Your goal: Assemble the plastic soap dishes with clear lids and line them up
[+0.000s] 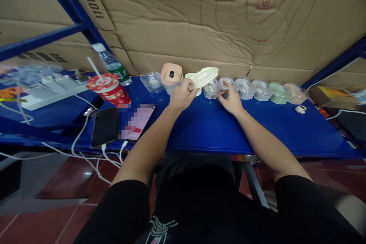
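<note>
In the head view, my left hand (pixel 184 93) is closed on a thin cream oval piece (pixel 206 77) that looks like a lid, held tilted above the table. Behind and below it sits a cream container (pixel 190 76), partly hidden by the hand. My right hand (pixel 231 99) has its fingers apart, right by two clear-lidded tubs, a greyish one (pixel 211 90) and another behind the fingers; whether it touches them I cannot tell. An orange-topped container (pixel 171 74) with a dark oval opening stands just left of my left hand.
More lidded tubs continue rightward, including a green one (pixel 280 93) and a peach one (pixel 296 93). A small white object (pixel 300 109) lies nearby. Leftward are a clear empty tub (pixel 153 82), red cup (pixel 110 89), bottle (pixel 114 65), two phones (pixel 104 127) and cables. Cardboard (pixel 166 19) stands behind.
</note>
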`<state>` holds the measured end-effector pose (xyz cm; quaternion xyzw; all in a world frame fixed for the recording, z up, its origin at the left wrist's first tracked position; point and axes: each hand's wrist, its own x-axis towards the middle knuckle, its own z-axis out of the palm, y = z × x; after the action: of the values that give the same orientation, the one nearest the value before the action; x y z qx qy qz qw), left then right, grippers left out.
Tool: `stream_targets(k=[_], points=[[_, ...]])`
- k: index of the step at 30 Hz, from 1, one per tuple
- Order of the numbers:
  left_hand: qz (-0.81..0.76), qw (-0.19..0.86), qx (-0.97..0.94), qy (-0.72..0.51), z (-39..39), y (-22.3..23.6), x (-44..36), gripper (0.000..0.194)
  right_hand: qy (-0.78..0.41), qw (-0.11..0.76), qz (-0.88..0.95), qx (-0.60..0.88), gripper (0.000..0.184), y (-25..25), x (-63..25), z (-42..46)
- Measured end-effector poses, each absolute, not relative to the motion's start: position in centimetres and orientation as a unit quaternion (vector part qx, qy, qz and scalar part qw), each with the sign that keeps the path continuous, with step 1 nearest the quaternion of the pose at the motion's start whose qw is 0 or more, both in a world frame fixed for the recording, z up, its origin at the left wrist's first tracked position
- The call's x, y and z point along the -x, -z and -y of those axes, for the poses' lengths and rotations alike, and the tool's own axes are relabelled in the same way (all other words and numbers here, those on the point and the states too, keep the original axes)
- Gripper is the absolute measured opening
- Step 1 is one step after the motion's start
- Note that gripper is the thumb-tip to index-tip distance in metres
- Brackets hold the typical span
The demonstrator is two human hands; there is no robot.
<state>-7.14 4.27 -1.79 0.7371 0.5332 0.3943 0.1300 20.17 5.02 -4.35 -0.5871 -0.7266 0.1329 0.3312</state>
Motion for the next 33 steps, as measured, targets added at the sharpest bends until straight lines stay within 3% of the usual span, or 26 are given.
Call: stream_targets(k=[3,6,8,10,13,16,19,23,28,33], points=[[-0.497,0.144,-0.753,-0.407,-3.9,1.4,7.3,0.022,-0.136,0.382,0.704,0.583,0.081,3.8,-20.3,-4.6],[-0.492,0.141,-0.76,-0.401,-3.7,1.1,7.3,0.02,-0.138,0.419,0.702,0.559,0.067,3.4,-20.5,-4.0],[-0.501,0.139,-0.76,-0.39,-3.6,0.9,7.3,0.022,-0.132,0.42,0.711,0.548,0.06,3.2,-20.6,-3.7],[-0.519,0.14,-0.765,-0.353,-3.7,0.6,7.4,0.026,-0.13,0.392,0.727,0.549,0.065,2.8,-20.6,-3.5],[-0.552,0.127,-0.792,-0.228,-4.0,0.6,7.7,0.034,-0.125,0.288,0.761,0.568,0.07,2.0,-20.6,-3.1],[-0.551,0.117,-0.823,-0.076,-4.5,1.1,8.1,0.04,-0.121,0.125,0.784,0.596,0.069,1.5,-20.4,-2.9],[-0.542,0.137,-0.829,-0.009,-4.9,1.5,8.2,0.045,-0.121,-0.014,0.79,0.601,0.071,1.6,-20.1,-2.8],[-0.587,0.137,-0.794,-0.077,-4.5,0.7,8.3,0.048,-0.121,-0.068,0.8,0.584,0.076,2.2,-19.7,-2.9],[-0.698,0.019,-0.663,-0.27,-4.1,-0.9,9.5,0.048,-0.125,-0.061,0.799,0.585,0.077,2.2,-19.6,-2.9],[-0.738,0.032,-0.634,-0.23,-5.2,-0.5,11.6,0.047,-0.123,-0.053,0.806,0.577,0.075,2.5,-19.8,-3.0]])
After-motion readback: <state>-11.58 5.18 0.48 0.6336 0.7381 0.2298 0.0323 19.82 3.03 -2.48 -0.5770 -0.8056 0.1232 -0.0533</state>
